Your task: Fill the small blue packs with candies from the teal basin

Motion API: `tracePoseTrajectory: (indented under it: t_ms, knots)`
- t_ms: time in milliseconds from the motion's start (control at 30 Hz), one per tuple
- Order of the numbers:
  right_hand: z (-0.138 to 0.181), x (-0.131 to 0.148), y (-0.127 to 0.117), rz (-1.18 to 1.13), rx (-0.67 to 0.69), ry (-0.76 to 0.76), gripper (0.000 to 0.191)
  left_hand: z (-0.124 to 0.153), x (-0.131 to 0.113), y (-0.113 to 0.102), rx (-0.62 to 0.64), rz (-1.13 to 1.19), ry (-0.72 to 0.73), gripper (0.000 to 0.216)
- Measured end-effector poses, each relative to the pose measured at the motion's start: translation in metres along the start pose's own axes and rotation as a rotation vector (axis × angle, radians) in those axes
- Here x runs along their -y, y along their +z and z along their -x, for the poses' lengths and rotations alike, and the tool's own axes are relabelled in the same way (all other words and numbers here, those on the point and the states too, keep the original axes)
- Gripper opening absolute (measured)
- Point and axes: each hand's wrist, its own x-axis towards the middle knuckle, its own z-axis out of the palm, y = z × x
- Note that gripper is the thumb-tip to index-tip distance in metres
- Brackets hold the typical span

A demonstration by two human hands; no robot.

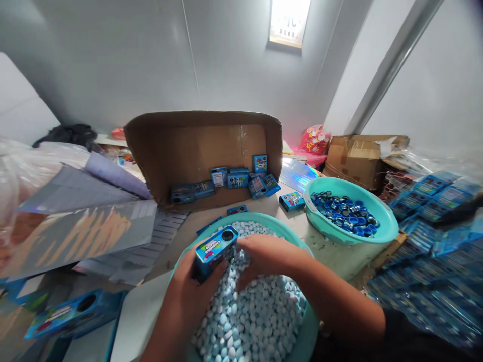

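Observation:
My left hand (196, 281) grips a blue printed tin box (217, 250) with a round dark hole in its upturned end. It is tilted over a turquoise basin (310, 301) heaped with small pale blue and white candies (256, 311). Beside the tin, my right hand (264, 256) is cupped over the heap, thumb and fingers curved around some candies; the fingertips are partly hidden.
Behind the basin, a cardboard box (199, 146) on its side contains several blue tins (237, 178). At right stands a turquoise basin (313, 221) of blue caps (347, 211). Stacked blue tins (418, 261) fill the far right. Grey sheets (83, 226) lie left.

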Motion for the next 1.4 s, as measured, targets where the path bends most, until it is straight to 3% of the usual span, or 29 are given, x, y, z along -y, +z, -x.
tracePoseTrajectory:
  t_ms: [200, 333, 433, 533, 733, 900, 1100, 1400]
  knots:
    - [0.0, 0.003, -0.011, 0.022, 0.089, 0.03, 0.011, 0.002, -0.005, 0.0, 0.0, -0.02, -0.038, 0.055]
    - [0.002, -0.004, -0.021, -0.06, 0.078, -0.055, 0.008, 0.003, -0.008, 0.0, -0.008, 0.007, -0.039, 0.053]
    - [0.004, -0.014, -0.031, -0.27, 0.073, -0.077, 0.01, 0.005, -0.011, 0.001, -0.007, 0.02, -0.049, 0.054]
    - [0.005, -0.019, -0.039, -0.645, 0.06, -0.01, 0.018, 0.006, -0.014, 0.003, -0.029, 0.006, -0.034, 0.052]
    - [-0.01, 0.005, -0.031, -1.31, -0.386, -0.073, 0.023, 0.004, -0.009, 0.003, -0.005, -0.082, -0.035, 0.058]
    - [-0.03, 0.032, -0.02, -1.532, -0.653, -0.096, 0.019, 0.003, -0.003, 0.002, 0.063, -0.1, -0.036, 0.056]
    - [-0.039, 0.037, -0.006, -1.556, -0.804, -0.053, 0.02, 0.008, -0.007, 0.003, 0.065, -0.033, 0.095, 0.051]
    - [-0.041, 0.039, 0.001, -1.537, -0.875, -0.063, 0.021, 0.008, -0.007, 0.004, 0.085, -0.057, 0.133, 0.049]
